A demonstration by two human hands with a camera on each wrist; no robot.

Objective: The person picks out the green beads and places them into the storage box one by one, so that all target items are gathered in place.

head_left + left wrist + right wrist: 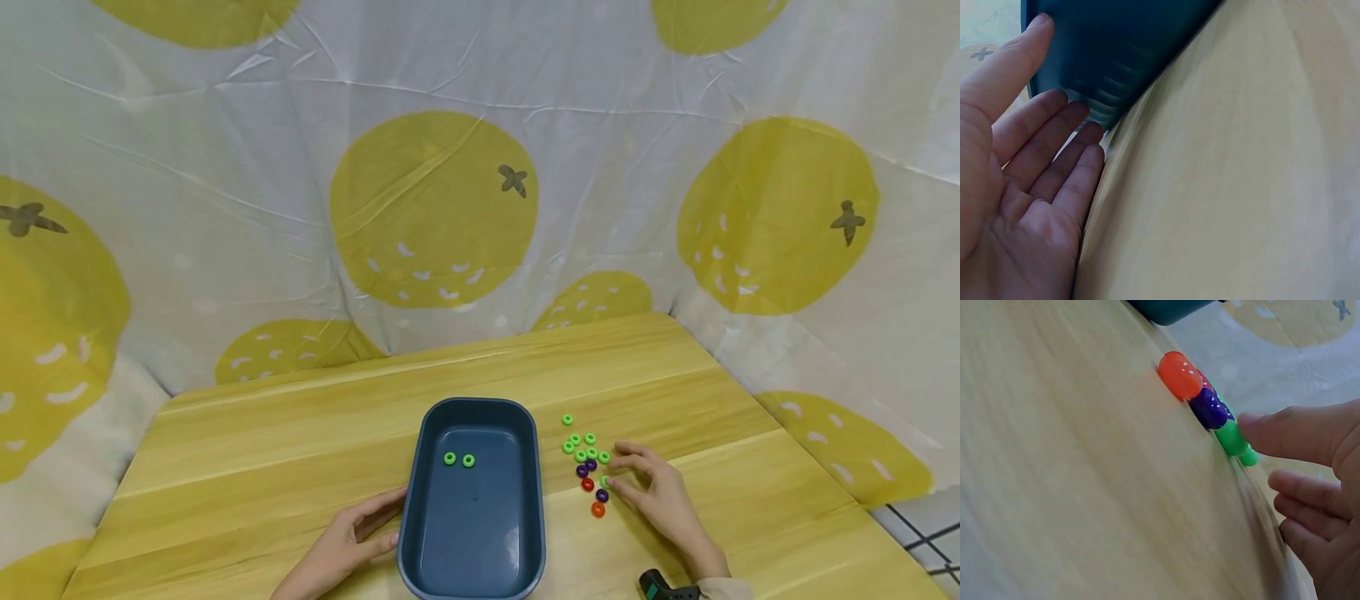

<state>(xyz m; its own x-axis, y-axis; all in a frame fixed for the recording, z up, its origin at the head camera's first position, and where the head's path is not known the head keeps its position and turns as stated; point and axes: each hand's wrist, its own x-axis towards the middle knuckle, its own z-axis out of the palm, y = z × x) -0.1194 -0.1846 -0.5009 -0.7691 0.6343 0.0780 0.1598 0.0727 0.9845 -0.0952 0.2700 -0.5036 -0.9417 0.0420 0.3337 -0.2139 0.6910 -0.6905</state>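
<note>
A dark blue rectangular tray stands on the table with two green ring-shaped beads inside. Beside its left wall is my left hand, fingers fairly straight, fingertips at the tray's outer side. In the left wrist view the palm faces the tray and nothing lies in it. Right of the tray lies a loose group of green beads, purple beads, a red bead and an orange bead. My right hand is at their right side, its thumb at a green bead, fingers spread from the thumb.
The wooden table carries the tray and the beads. Behind it hangs a pale cloth with yellow fruit prints. A black band with a dark device is at my right wrist.
</note>
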